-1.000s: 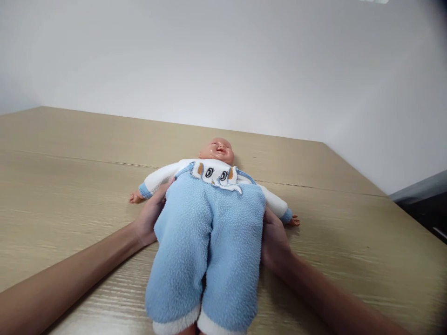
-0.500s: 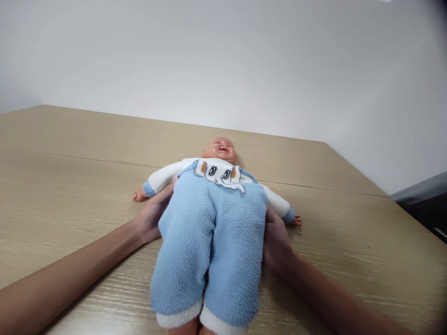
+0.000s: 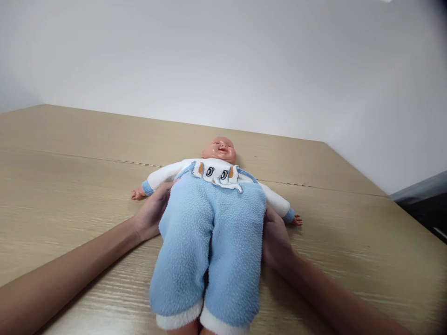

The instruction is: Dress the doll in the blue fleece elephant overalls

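Note:
A baby doll [image 3: 213,218] lies on its back, its legs toward me and its arms spread. It wears fluffy light blue dungarees with white cuffs over a white top. An animal face patch [image 3: 217,176] sits on the chest. My left hand [image 3: 155,211] grips the doll's left-hand side in view, at the waist, its fingers mostly tucked behind the cloth. Opposite it, my right hand [image 3: 276,237] holds the other side of the waist, with the fingers hidden by the dungarees. The doll's feet are cut off by the lower edge.
The doll rests on a wooden table [image 3: 87,135] with a seam running across it. A pale wall [image 3: 209,60] rises behind the table. Past the right edge is a dark object [image 3: 428,209] that I cannot make out.
The dungarees' bib and face patch have shifted very slightly left and down. Both hands stay at the doll's sides, almost unmoved.

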Demonstrator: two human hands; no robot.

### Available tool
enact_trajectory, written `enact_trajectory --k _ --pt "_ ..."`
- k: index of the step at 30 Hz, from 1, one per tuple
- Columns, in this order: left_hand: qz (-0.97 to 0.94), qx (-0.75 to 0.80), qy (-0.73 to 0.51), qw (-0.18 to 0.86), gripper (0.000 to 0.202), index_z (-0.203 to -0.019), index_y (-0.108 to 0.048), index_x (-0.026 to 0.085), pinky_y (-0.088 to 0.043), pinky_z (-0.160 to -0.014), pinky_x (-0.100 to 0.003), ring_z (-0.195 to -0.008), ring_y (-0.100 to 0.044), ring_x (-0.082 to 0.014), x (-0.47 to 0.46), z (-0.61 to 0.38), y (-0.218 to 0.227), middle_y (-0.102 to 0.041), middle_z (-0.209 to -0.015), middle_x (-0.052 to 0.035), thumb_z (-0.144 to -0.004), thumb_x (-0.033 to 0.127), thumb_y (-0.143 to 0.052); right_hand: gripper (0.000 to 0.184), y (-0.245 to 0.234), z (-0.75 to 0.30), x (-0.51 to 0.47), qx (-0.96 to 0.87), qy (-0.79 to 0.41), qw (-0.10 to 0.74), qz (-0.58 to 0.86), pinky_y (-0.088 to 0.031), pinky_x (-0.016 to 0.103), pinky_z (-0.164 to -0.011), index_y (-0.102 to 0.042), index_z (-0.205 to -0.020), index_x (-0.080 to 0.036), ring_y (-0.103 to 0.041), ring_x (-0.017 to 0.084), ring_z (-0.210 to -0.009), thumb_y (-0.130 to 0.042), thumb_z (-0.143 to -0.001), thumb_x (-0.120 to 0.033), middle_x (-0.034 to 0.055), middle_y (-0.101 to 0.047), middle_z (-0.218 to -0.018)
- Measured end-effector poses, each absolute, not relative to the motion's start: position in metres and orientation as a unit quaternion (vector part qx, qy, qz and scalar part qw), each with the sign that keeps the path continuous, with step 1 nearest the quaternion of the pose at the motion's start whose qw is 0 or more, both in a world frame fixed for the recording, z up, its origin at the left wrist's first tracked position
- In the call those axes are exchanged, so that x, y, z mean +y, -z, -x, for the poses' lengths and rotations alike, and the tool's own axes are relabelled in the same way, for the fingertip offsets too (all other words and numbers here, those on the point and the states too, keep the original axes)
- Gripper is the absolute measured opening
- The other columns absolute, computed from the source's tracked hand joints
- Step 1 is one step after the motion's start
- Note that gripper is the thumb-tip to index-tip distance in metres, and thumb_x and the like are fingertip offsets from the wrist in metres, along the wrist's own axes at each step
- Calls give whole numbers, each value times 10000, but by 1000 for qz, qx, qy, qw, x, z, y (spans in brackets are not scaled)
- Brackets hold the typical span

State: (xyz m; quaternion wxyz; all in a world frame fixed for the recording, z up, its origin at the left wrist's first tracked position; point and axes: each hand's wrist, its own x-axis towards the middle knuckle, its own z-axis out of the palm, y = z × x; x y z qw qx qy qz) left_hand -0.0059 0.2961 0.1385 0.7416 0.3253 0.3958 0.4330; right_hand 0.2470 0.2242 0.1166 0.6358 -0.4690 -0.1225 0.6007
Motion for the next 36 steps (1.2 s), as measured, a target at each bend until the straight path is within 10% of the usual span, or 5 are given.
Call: enact_trajectory --k 14,36 --pt "-325 383 -382 776 496 -1036 -794 206 -590 -967 -329 -1237 -702 -323 297 12 -133 -814 -1173 -56 -696 508 -991 56 -124 -243 225 -113 -598 627 486 -562 307 -708 -728 -776 -218 -575 184 -659 -712 -811 -259 15 -726 -725" --pt "-447 362 -388 720 352 -1006 -827 193 -558 -895 -328 -1014 -711 -280 311 15 -126 -808 -1073 -92 -875 519 -854 168 -121 -248 220 -219 -525 643 512 -452 289 -593 -658 -660 -226 -515 162 -615 -718 -814 -255 1 -663 -676"
